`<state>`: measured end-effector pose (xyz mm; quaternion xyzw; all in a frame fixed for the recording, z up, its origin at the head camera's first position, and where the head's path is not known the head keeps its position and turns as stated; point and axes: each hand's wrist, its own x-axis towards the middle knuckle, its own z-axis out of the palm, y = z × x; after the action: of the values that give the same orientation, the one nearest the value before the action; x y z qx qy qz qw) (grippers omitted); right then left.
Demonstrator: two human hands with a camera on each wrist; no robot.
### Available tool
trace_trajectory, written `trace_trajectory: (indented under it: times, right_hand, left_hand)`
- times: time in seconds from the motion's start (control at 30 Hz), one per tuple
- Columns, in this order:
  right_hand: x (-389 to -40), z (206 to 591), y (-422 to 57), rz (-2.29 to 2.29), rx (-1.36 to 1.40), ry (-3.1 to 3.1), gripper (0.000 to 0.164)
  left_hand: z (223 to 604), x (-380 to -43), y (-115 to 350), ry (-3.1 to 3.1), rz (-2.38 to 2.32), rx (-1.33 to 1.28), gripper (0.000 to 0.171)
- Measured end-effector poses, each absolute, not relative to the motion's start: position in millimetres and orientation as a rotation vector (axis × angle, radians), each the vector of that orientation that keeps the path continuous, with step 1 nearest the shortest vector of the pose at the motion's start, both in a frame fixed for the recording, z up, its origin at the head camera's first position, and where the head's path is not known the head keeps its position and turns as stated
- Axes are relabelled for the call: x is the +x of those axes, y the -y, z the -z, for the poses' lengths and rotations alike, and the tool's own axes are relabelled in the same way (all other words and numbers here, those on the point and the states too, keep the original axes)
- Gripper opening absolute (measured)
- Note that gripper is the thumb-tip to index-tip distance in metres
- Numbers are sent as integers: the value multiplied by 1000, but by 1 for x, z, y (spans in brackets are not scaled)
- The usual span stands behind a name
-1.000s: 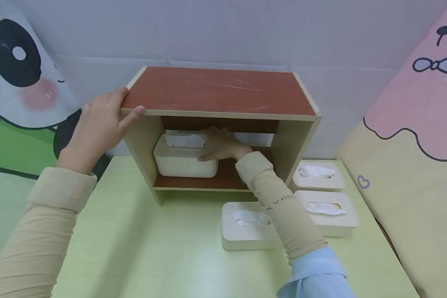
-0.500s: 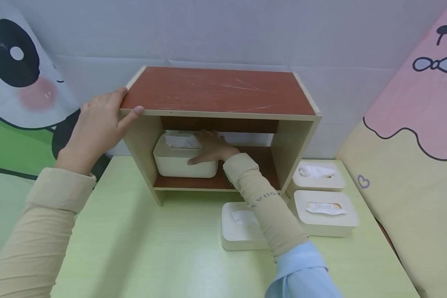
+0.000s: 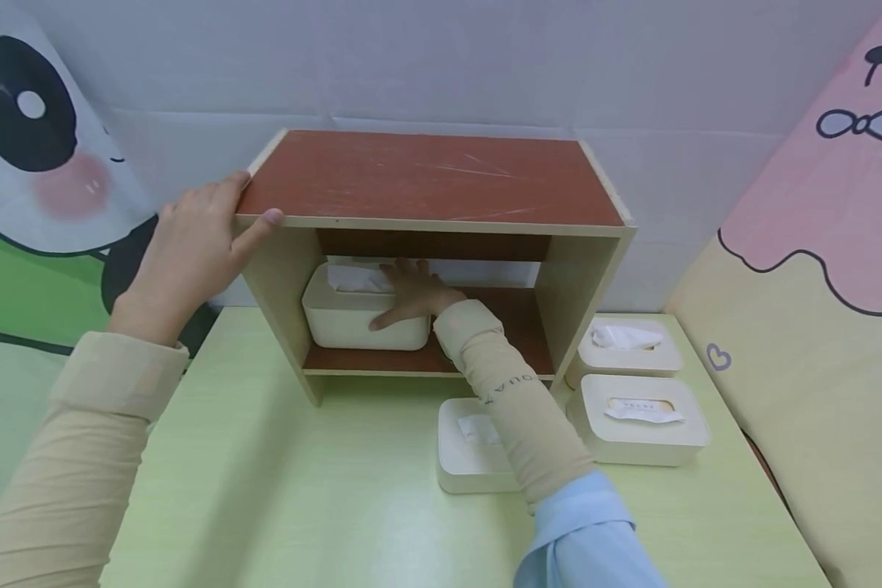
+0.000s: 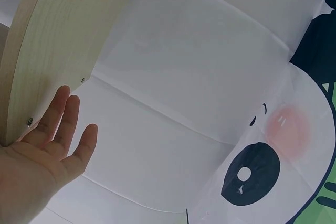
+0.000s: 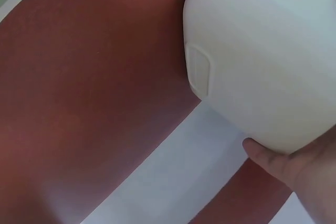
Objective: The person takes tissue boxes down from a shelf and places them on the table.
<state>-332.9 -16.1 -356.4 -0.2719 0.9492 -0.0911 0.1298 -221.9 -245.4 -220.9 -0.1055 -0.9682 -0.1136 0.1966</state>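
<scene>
In the head view a white tissue box sits at the left inside a small open-fronted wooden shelf cabinet. My right hand holds the box's right part, thumb on the front face and fingers reaching over the top toward the back. In the right wrist view the box's rounded end fills the upper right, with a finger against its edge. My left hand rests on the cabinet's top left corner, thumb on top; in the left wrist view its fingers lie extended beside the side panel.
One tissue box stands on the pale green table in front of the cabinet, partly behind my right sleeve. Two more tissue boxes stand right of the cabinet. A cloth wall rises close behind.
My right hand has moved left along the top of the box inside the cabinet, then nearly stopped. The box looks unmoved, and my left hand stays on the corner.
</scene>
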Motion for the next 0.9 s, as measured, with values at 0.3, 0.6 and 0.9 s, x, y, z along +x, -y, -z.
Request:
trace_trajectory:
  times: [0.3,0.6,0.9]
  right_hand:
    - [-328,353,15,302,-812,-2782,105]
    - [-328,358,17,286,-802,-2838,105]
    - [-322,357,15,372,-842,-2852,102]
  left_hand:
    - [220,-221,246,2711,329,-291,72]
    - [222,-222,245,2691,323,-308,71]
    - [221,-222,246,2685,324,-308,71]
